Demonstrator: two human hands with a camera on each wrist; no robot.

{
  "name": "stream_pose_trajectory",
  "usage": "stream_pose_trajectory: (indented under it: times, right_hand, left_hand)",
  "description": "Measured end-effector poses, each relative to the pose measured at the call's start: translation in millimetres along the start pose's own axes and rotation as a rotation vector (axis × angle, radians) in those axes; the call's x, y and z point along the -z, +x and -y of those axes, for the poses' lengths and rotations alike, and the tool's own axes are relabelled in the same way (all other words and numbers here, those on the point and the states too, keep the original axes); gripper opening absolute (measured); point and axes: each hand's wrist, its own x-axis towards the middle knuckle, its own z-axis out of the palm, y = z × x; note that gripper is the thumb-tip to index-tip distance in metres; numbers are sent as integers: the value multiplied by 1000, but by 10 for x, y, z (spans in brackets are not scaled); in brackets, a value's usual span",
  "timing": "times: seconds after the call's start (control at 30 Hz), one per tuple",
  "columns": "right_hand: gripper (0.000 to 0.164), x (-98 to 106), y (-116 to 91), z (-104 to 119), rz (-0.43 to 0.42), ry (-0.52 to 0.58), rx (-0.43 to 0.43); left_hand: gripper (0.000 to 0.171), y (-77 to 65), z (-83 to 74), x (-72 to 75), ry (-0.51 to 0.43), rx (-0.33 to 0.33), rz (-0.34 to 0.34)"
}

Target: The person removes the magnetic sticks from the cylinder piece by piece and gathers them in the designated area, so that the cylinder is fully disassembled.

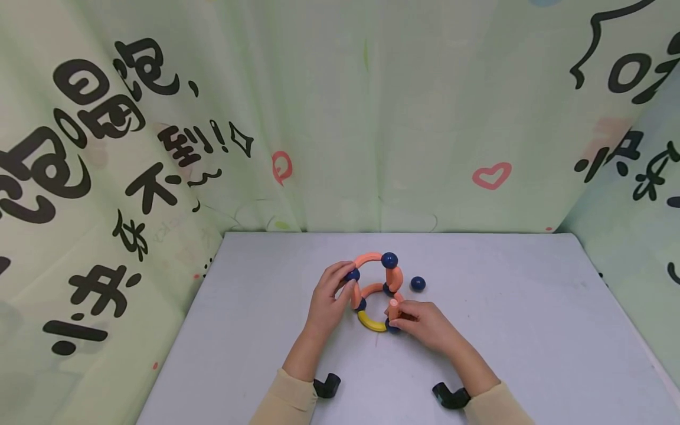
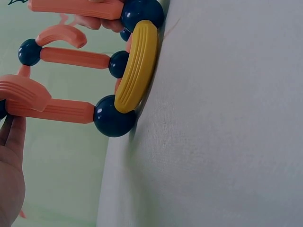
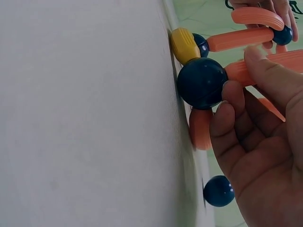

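Note:
A frame of magnetic rods and blue balls stands on the table. Its bottom ring includes a yellow curved rod (image 1: 372, 322) and orange curved ones. Upright orange rods rise from it to further curved pieces (image 1: 368, 257) above. My left hand (image 1: 325, 302) holds the frame at the upper left blue ball (image 1: 352, 275), thumb and fingers around it. With my right hand (image 1: 429, 326) I pinch a straight orange rod (image 1: 394, 308), which stands upright on the front blue ball (image 3: 202, 83). In the right wrist view, fingertips touch that ball's side.
A loose blue ball (image 1: 418, 284) lies on the table just right of the frame. The white tabletop (image 1: 531, 330) reaches back to a pale green curtain (image 1: 425, 118) with black lettering. Black wrist-worn devices (image 1: 450, 396) sit at both cuffs.

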Motion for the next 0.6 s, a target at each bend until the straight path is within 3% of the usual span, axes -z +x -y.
stream_pose_trajectory:
  times: [0.13, 0.3, 0.6]
  right_hand:
    - [6, 1, -1, 6, 0, 24, -12]
    - [17, 5, -4, -1, 5, 23, -25]
    - [22, -9, 6, -23, 6, 28, -80]
  left_hand:
    - [36, 2, 3, -2, -7, -3, -3]
    - [36, 2, 21, -5, -18, -22, -12]
    - [36, 1, 18, 0, -8, -31, -8]
